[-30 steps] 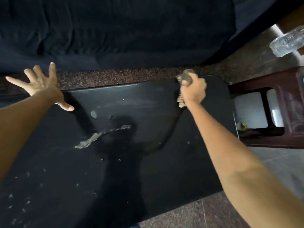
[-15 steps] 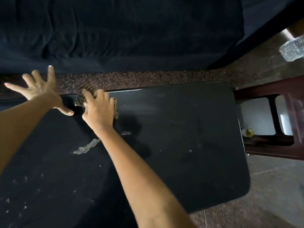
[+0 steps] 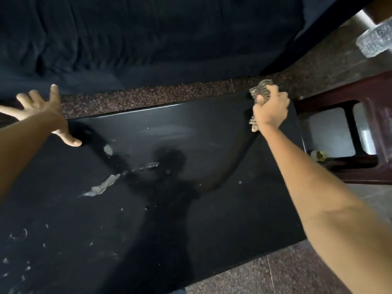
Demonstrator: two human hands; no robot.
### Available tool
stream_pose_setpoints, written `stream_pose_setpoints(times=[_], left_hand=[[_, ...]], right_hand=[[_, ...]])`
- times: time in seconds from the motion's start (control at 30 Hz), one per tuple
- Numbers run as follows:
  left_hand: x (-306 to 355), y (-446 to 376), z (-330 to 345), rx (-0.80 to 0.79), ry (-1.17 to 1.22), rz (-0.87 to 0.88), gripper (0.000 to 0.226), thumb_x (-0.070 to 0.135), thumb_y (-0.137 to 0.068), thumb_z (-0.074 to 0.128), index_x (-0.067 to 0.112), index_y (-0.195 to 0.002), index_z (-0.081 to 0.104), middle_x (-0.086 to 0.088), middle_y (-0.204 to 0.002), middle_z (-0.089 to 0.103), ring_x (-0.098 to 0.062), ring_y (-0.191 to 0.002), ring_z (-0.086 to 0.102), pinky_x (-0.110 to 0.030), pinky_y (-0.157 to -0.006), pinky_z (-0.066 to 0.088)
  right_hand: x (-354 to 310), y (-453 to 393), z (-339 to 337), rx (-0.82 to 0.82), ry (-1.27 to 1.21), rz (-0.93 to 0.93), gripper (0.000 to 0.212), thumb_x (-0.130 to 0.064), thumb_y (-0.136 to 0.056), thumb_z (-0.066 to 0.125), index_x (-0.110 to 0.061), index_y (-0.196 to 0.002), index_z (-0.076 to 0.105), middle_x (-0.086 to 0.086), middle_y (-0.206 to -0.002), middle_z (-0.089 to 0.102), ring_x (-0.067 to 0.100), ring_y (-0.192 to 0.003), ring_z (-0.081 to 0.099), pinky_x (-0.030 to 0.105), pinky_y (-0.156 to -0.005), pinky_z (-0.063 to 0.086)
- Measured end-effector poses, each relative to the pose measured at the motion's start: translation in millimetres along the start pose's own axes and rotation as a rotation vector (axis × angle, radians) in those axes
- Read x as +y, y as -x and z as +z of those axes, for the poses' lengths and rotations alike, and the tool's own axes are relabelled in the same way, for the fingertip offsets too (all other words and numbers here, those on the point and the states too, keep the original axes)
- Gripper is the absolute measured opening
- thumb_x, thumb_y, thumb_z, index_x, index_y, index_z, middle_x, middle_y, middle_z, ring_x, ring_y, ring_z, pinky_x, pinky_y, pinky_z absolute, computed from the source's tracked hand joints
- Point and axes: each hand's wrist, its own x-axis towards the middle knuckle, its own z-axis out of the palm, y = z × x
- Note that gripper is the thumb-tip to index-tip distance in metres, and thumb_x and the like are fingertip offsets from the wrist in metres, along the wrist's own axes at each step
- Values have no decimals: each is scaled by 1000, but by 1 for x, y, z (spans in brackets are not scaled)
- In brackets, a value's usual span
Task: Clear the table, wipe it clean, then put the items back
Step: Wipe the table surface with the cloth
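A glossy black table fills the middle of the view. Pale chipped patches and small specks mark its left half. My right hand is closed around a brown checked cloth and presses it on the table's far right corner. My left hand rests at the far left edge with fingers spread and the thumb on the tabletop, holding nothing. Faint wipe streaks show on the far middle of the table.
A dark sofa runs along the far side, across a strip of speckled floor. A dark red wooden stand stands to the right of the table. A clear glass object sits at the upper right.
My right hand has swept the cloth from the table's far left, beside my left hand, back to the far right corner. My left hand has stayed at the far left edge.
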Motion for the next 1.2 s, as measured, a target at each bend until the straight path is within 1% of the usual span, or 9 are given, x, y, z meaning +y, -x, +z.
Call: stream_pose_setpoints(times=[0.13,0.23,0.33,0.47,0.6,0.73,0.93,1.1,1.2], left_hand=[[2,29,-21,-3,26,17,146,37,-39,93,27,-148,-3,-23,-146,23,-46,-133,23,-71,-103,24],[6,57,-39,-47,55,-59,155,35,-33,94,28,-148,-11,-20,-145,19,-35,-135,19,-69,-108,14],[8,76,-41,4,119,-70,147,30,-43,93,25,-149,-9,-22,-143,21,-33,-135,20,-68,-110,12],[5,85,-33,39,180,-102,138,33,-51,90,21,-149,-6,-21,-146,19,-34,-137,17,-67,-110,13],[3,86,-27,76,205,-95,136,33,-50,90,20,-149,-1,-21,-147,19,-36,-137,16,-67,-109,15],[3,89,-22,133,227,-87,133,29,-50,91,18,-149,3,-23,-145,22,-37,-136,19,-66,-109,16],[12,86,-26,115,215,-95,132,23,-51,91,19,-149,1,-23,-145,21,-36,-137,17,-65,-110,15],[9,80,-19,123,257,-41,122,22,-52,90,19,-146,13,-22,-145,24,-36,-136,19,-64,-110,17],[-15,86,-5,224,379,136,107,30,-56,87,18,-143,24,-16,-145,30,-36,-134,25,-61,-111,18]], right_hand=[[-29,12,6,58,-81,293,35,-27,-88,52,-19,-121,47,15,-120,49,33,-115,46,48,-87,44],[-79,69,20,67,-63,276,38,-29,-86,51,-18,-122,45,15,-120,48,33,-114,45,46,-87,44],[-140,163,35,-26,-47,7,35,-23,-76,56,-19,-111,49,11,-110,51,31,-102,48,42,-78,43],[-190,277,48,-262,-75,-581,37,-17,-67,67,-21,-103,55,7,-96,54,29,-88,51,38,-67,38],[-174,270,49,-295,-86,-862,37,-14,-73,62,-21,-109,58,8,-95,54,28,-88,51,41,-67,45],[-94,188,26,-137,-31,-544,38,-22,-66,64,-30,-103,60,7,-92,59,31,-82,56,37,-62,48],[26,83,-5,7,58,126,33,-21,-83,54,-16,-116,50,21,-114,52,40,-109,48,48,-80,46],[0,103,12,72,55,295,49,-36,-92,47,-13,-135,38,19,-128,44,35,-118,41,48,-92,40],[-46,144,27,44,105,186,70,-51,-89,46,-12,-143,27,19,-132,40,36,-119,38,50,-94,38]])
